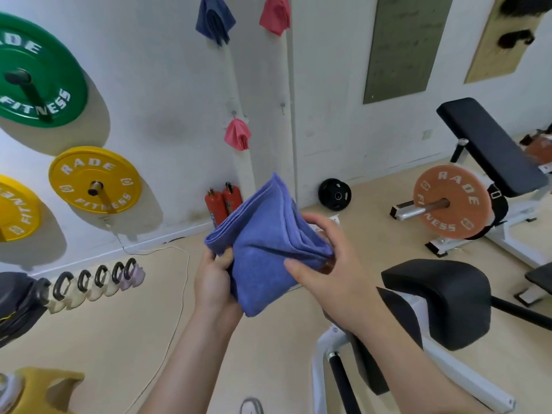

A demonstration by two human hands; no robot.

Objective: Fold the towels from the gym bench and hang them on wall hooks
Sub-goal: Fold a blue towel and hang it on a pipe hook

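Note:
A folded blue towel (263,240) is held up in front of me, several layers thick. My left hand (213,282) grips its lower left edge. My right hand (325,264) pinches its right side with thumb and fingers. On the white wall ahead, a dark blue towel (214,19) and a pink towel (275,14) hang high up. A smaller pink towel (237,134) hangs on a lower hook. A bare hook (282,106) sticks out of the wall to its right.
Green (33,70) and yellow (94,180) weight plates hang on the left wall. Kettlebells (95,282) line the floor below. Two red extinguishers (222,201) stand by the wall. A black bench pad (442,297) is at lower right, an incline bench (490,147) with an orange plate (451,201) behind.

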